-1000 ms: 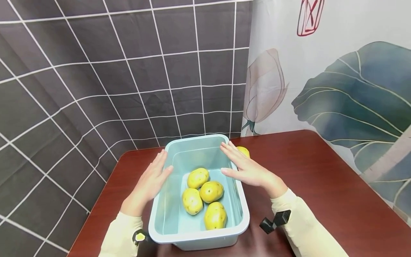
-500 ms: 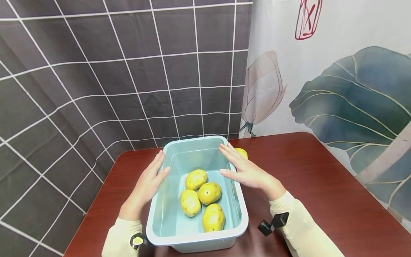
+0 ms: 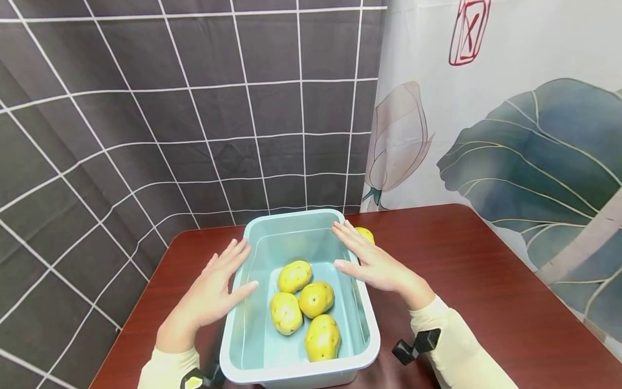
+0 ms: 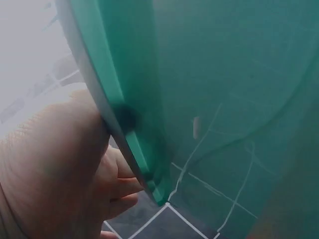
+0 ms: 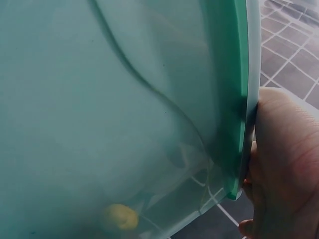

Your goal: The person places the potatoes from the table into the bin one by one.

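A pale blue plastic bin [image 3: 299, 374] stands on the table with several yellow potatoes [image 3: 316, 299] on its floor. My left hand [image 3: 206, 292] lies at the left rim, fingers straight and spread, thumb reaching over the edge. At the right rim is my right hand [image 3: 376, 263], its fingers straight and its thumb over the inside of the bin. Both wrist views show the bin's outer wall [image 4: 224, 89] close up, with the base of each hand right at the rim. One more potato [image 3: 365, 234] sits outside the bin, partly hidden behind my right hand.
The dark red wooden table [image 3: 476, 281] extends to the right of the bin. A grey curtain with white grid lines [image 3: 272, 113] hangs behind and to the left. Behind the right side hangs a white cloth with flower and leaf prints [image 3: 413, 43].
My left hand has shifted slightly left and down, its fingers more spread. The right hand stays at the right rim. The bin and potatoes sit slightly lower in the view.
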`<state>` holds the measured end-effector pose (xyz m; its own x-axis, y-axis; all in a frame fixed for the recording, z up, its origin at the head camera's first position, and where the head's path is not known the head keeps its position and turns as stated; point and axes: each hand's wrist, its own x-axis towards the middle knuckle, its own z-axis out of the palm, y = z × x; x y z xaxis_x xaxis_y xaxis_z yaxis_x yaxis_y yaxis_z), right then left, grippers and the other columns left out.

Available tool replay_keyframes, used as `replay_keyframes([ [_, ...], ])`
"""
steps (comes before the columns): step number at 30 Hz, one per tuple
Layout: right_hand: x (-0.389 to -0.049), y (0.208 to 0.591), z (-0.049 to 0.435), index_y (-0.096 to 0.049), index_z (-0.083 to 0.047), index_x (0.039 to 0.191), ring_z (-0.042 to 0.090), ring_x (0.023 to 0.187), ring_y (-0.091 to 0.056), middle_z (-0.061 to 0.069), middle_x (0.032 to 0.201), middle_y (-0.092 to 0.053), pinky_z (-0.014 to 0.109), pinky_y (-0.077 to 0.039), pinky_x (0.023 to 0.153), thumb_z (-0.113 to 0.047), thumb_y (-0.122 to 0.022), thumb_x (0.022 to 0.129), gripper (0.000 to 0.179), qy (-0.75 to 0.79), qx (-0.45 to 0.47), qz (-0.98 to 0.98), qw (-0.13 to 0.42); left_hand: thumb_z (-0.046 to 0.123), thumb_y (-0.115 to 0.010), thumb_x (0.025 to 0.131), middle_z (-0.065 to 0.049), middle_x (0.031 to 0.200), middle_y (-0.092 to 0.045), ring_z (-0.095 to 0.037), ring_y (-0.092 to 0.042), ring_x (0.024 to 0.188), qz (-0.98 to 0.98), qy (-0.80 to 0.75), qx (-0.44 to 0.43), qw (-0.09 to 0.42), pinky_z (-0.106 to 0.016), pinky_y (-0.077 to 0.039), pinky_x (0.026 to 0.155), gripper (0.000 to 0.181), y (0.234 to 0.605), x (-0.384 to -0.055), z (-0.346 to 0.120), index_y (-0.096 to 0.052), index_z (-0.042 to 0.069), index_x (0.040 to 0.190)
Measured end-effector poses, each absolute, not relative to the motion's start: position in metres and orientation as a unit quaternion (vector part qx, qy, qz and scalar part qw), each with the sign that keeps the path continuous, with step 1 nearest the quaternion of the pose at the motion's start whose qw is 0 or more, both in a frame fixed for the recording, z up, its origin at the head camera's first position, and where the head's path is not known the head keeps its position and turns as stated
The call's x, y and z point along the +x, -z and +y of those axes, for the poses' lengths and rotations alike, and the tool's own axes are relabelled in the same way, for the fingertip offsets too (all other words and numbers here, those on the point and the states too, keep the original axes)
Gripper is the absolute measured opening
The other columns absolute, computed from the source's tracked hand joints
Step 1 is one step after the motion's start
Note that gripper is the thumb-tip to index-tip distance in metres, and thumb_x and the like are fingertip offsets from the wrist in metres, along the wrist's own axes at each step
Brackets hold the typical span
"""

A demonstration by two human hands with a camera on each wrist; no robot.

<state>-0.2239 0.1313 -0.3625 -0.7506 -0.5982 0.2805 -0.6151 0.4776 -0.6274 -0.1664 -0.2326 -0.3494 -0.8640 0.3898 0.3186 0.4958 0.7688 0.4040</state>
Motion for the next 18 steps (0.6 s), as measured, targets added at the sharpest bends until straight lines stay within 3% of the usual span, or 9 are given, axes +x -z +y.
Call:
replay_keyframes([
  [12,-0.226,0.365,0.137,-0.022,-0.016,0.154,0.019,0.148,-0.002,0.000,0.161,-0.013,0.054,-0.015,0.114,-0.034,-0.051,0.100,0.064,-0.375,0.358,-0.855,0.032,0.048,-0.059,0.091,-0.002,0.157,-0.027,-0.028,-0.016,0.146,-0.936,0.229,-0.244,0.103,-0.065,-0.012,0.109,0.072,0.351,-0.165,-0.229,-0.036,0.015,0.150],
  [18,-0.243,0.367,0.155,-0.024,-0.013,0.153,0.020,0.147,-0.006,0.001,0.159,-0.019,0.049,-0.014,0.116,-0.033,-0.043,0.103,0.057,-0.382,0.276,-0.881,0.041,0.051,-0.057,0.091,0.000,0.157,-0.025,-0.026,-0.014,0.146,-0.938,0.225,-0.243,0.101,-0.064,-0.010,0.110,0.072,0.350,-0.167,-0.233,-0.034,0.018,0.151],
])
